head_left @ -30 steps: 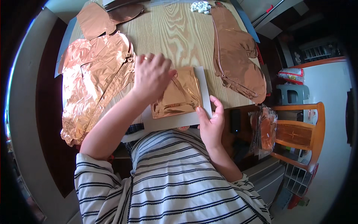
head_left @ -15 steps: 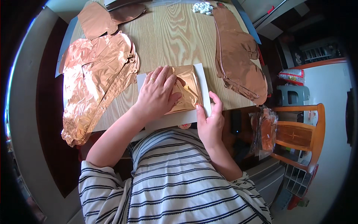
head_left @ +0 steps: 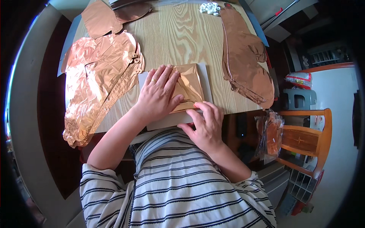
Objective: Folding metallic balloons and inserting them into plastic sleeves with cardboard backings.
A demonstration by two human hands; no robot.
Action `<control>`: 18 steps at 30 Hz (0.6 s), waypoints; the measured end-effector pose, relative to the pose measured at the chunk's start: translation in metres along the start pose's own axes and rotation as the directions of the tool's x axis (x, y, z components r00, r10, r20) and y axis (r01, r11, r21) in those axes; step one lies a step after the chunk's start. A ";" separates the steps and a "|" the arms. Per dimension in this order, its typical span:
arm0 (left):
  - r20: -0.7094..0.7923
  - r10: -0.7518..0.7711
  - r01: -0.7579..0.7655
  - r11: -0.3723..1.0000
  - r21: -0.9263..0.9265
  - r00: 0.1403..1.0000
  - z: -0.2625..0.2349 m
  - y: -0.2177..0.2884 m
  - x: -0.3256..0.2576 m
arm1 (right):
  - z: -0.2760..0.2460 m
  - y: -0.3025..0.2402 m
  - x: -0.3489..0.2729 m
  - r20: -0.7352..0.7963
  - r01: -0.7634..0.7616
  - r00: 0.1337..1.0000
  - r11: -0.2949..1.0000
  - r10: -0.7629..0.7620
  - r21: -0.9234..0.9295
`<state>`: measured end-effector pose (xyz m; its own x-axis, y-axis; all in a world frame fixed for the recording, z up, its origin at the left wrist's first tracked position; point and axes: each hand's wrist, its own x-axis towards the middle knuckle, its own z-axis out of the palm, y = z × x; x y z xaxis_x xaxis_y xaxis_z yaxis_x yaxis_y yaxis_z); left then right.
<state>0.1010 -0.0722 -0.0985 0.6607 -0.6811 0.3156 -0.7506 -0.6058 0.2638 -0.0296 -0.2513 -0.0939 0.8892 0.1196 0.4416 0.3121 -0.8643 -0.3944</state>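
Note:
A folded rose-gold foil balloon (head_left: 190, 84) lies on a white card (head_left: 205, 80) at the table's near edge. My left hand (head_left: 156, 92) rests flat on the foil's left part, fingers extended and a ring on one of them. At the near right corner of the foil is my right hand (head_left: 205, 124), fingers apart and bent; a fingertip touches the foil's edge while the thumb is low by the card's near edge. The card's part under my left hand is hidden.
Flat foil balloons (head_left: 100, 76) are stacked at the left, overhanging the table's near edge. More foil balloons (head_left: 247, 57) lie at the right. White small pieces (head_left: 209, 8) sit in a heap at the far side. A wooden chair (head_left: 302, 133) stands to the right.
My right hand has moved left from the card's right edge to the near edge, and its fingers have spread. The left hand stays on the foil, which looks flatter at the right.

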 end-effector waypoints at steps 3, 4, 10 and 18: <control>0.025 -0.001 0.000 0.999 0.035 1.000 0.002 -0.002 -0.003 | -0.008 -0.001 0.009 0.069 -0.008 0.998 1.000 0.008 0.008; 0.034 -0.005 0.004 0.999 0.046 0.999 0.002 -0.002 -0.003 | -0.014 -0.003 0.015 0.094 -0.007 0.996 1.000 0.005 0.015; 0.033 -0.025 0.023 0.999 0.042 0.999 0.011 -0.007 -0.009 | -0.002 0.010 0.087 0.050 0.121 0.990 0.973 -0.134 0.198; 0.034 -0.036 0.035 0.999 0.029 0.999 0.010 -0.007 -0.008 | 0.042 0.029 0.092 0.217 0.044 0.975 0.999 -0.042 -0.003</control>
<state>0.1012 -0.0665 -0.1125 0.6873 -0.6726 0.2743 -0.7263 -0.6409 0.2484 0.0752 -0.2448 -0.0987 0.9265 0.2593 0.2727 0.3501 -0.8595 -0.3724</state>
